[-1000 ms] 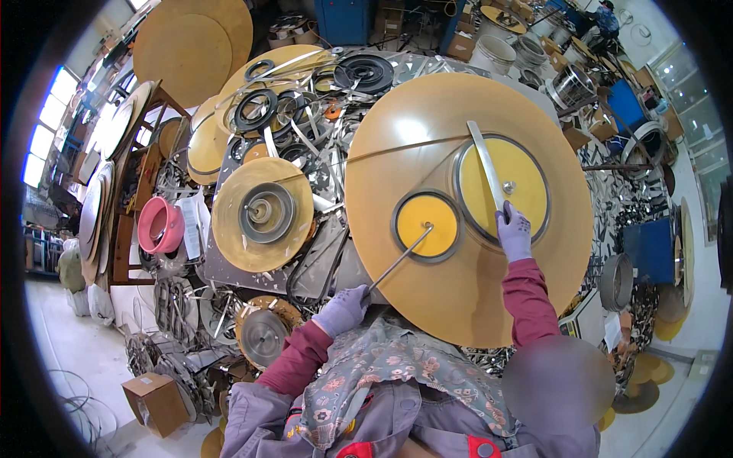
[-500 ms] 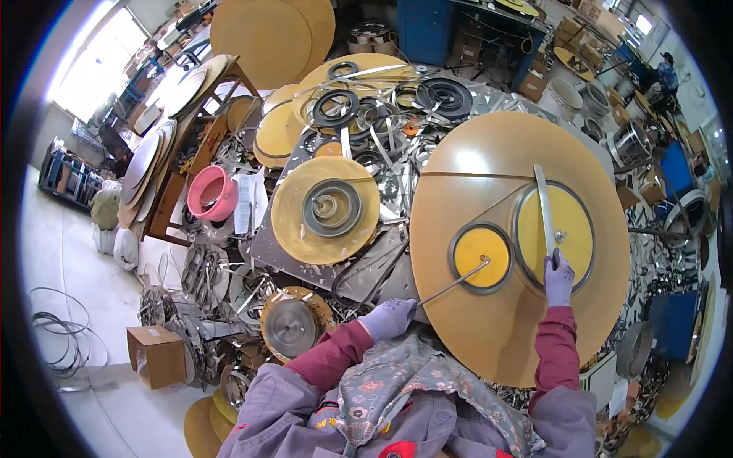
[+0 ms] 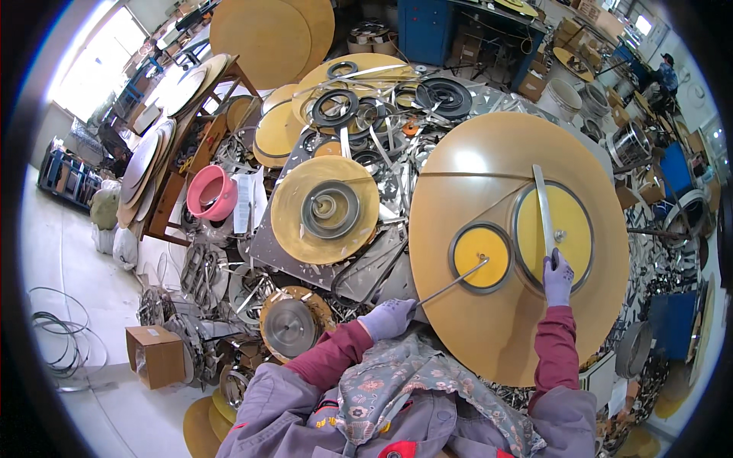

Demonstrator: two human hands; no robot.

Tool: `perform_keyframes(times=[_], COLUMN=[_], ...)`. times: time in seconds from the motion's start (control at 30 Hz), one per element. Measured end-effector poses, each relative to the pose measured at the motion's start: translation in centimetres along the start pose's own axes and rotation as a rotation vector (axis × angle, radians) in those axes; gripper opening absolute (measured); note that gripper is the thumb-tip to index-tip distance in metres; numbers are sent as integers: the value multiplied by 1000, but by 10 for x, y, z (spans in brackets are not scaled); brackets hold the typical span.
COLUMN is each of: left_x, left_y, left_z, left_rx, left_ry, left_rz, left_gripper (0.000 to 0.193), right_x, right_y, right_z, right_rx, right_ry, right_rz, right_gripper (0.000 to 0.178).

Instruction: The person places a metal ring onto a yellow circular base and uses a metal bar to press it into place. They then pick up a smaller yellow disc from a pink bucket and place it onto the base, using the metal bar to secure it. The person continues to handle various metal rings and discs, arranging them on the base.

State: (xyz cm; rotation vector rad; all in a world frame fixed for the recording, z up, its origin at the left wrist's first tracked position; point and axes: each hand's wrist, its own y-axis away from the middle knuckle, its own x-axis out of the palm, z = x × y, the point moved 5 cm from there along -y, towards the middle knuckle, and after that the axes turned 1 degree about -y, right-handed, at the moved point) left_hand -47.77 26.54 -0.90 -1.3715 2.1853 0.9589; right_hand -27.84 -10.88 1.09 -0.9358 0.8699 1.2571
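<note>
A large tan disc [image 3: 481, 328] lies before me, carrying two yellow discs with dark rims. My left hand [image 3: 388, 319], gloved, is closed on the near end of a thin metal rod [image 3: 447, 286]. The rod's far end meets the small yellow disc [image 3: 477, 248] near its centre. My right hand [image 3: 559, 279], also gloved, grips the lower end of a flat metal bar [image 3: 543, 202]. That bar lies across the bigger yellow disc [image 3: 569, 214]. A thin strip [image 3: 473, 175] crosses the tan disc to the bar's upper end, and another line slants down toward the small disc.
Left of the tan disc is a yellow disc [image 3: 290, 229] bearing stacked metal rings. Black rings [image 3: 444, 98] and metal strips clutter the table behind. A pink bucket [image 3: 211, 192], a cardboard box [image 3: 155, 356] and a grey coil disc [image 3: 290, 327] stand leftward. A person [image 3: 666, 75] is far right.
</note>
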Motion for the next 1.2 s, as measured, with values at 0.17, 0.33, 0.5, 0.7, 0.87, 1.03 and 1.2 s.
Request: perform_keyframes(times=[0.17, 0.33, 0.5, 0.7, 0.87, 1.03, 1.2], left_x=[0, 1, 0, 0, 2, 2, 0], left_y=[1, 4, 3, 1, 2, 2, 4], left_z=[-1, -5, -5, -3, -3, -1, -7], left_rx=[12, -2, -15, -26, 14, -10, -11], left_ry=[17, 19, 9, 37, 22, 25, 22], left_rz=[36, 66, 37, 50, 17, 23, 26], left_gripper=[18, 19, 19, 20, 17, 16, 16], right_x=[-1, -1, 0, 2, 1, 1, 2], right_y=[0, 0, -1, -1, 0, 1, 3], right_z=[3, 5, 1, 0, 1, 2, -1], right_rx=[-2, -7, -11, -24, -38, -29, -40], right_ry=[-2, 0, -5, -17, -34, -24, -55], right_rz=[13, 17, 15, 8, -4, 7, 14], right_gripper=[41, 41, 41, 40, 40, 40, 41])
